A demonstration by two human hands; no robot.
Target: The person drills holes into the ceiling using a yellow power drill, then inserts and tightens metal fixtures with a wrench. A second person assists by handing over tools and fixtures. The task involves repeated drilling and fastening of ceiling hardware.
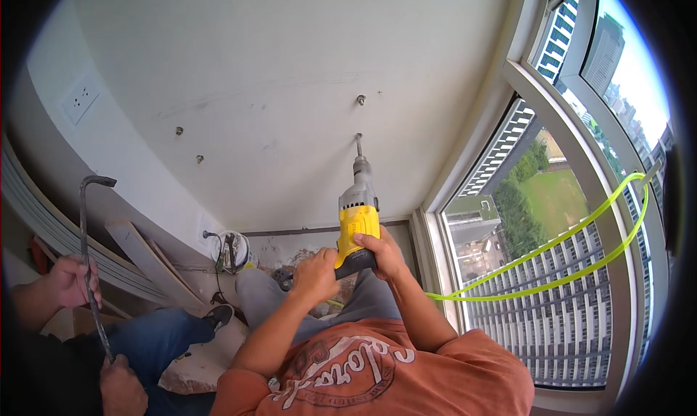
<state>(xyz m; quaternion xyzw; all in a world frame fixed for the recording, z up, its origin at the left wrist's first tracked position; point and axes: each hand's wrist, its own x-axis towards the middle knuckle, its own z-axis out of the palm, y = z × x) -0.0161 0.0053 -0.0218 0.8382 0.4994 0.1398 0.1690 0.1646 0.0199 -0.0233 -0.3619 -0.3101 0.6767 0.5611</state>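
A yellow and grey power drill (359, 223) points away from me at the pale wall (290, 46). Its long bit (358, 146) meets the wall, at or in a hole; the depth cannot be made out. My left hand (315, 274) is closed at the left side of the drill's black rear end. My right hand (385, 252) wraps the rear from the right, its thumb across the yellow housing. The palm sides of both hands are hidden. Straight above the bit, a metal anchor bolt (361, 100) sticks out of the wall.
Two more anchor bolts, one at the upper left (179, 131), project from the wall. A person's hand (72, 282) at left holds a bent pry bar (85, 234). Beyond my knees stands a white bucket (234, 249). A neon strap (537, 282) hangs by the window frame (559, 100).
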